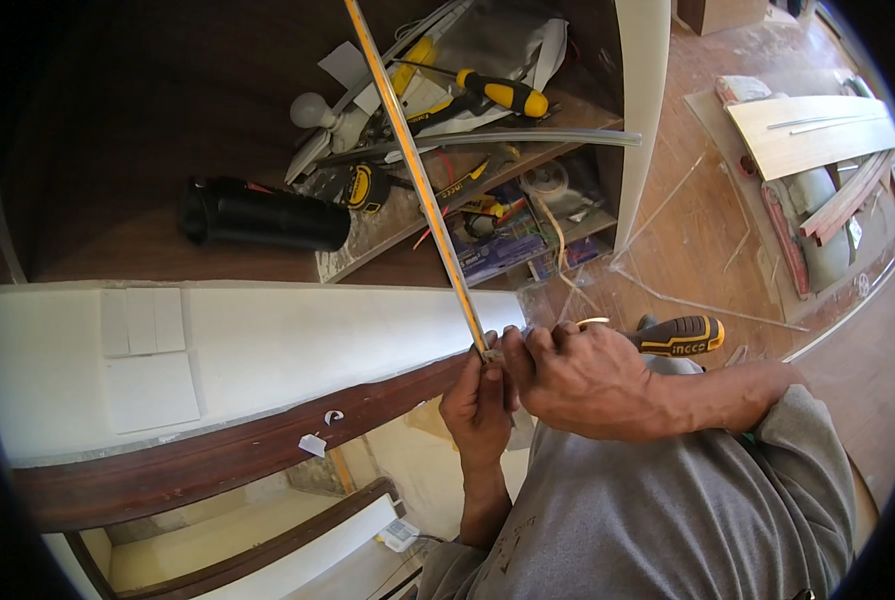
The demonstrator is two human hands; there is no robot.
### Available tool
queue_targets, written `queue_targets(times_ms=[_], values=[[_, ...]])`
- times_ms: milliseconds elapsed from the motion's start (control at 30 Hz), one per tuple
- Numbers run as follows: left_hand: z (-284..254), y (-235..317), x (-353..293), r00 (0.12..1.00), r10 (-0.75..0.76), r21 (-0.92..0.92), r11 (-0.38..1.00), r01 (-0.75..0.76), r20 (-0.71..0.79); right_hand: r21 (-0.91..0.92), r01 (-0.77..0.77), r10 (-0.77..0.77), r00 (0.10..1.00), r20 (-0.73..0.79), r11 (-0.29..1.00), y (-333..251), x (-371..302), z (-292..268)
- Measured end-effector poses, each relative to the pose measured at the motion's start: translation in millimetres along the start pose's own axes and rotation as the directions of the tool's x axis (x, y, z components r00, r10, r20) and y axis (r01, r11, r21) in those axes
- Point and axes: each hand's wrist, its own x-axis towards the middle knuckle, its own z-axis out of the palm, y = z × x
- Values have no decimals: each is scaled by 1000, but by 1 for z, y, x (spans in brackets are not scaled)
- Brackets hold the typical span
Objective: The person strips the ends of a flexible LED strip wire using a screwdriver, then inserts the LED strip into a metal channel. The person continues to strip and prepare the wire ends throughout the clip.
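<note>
A long, thin LED strip light (422, 185), a grey metal channel with a yellow-orange line along it, slants from the top edge down to my hands. My left hand (479, 400) is closed around its lower end, thumb pressed against it. Bent over that same end, my right hand (597, 380) has its fingers closed; a small piece at the fingertips is too small to make out. The brown and yellow handle of a screwdriver (679, 336) sticks out just beyond the right hand. Whether that hand grips the screwdriver I cannot tell.
On the dark cabinet shelf lie a black cylinder (262, 215), a tape measure (367, 188), a light bulb (312, 111) and a yellow-black screwdriver (504, 93). White squares (152, 390) rest on the pale ledge. Boards (812, 135) top a pile on the wooden floor at right.
</note>
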Motion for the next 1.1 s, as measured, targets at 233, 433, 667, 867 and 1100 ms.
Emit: queue_targets(times_ms=[233, 433, 667, 867, 1100], values=[[4, -13, 0, 1000, -21, 113, 993, 22, -13, -64, 29, -27, 999, 26, 998, 1, 1, 7], [-3, -51, 8, 971, 238, 211, 950, -230, -12, -160, -1, 3, 1000, 13, 987, -1, 4, 18], [2, -23, 12, 990, -130, -280, 949, 142, 60, -19, -50, 51, 998, 33, 999, 9, 3, 12], [-4, -24, 12, 986, -91, -411, 901, 141, 139, -10, -27, 27, 998, 56, 1000, 9, 2, 0], [0, -24, 12, 991, -99, -353, 927, 126, 94, -14, -20, 21, 994, 103, 1000, 11, 2, 6]])
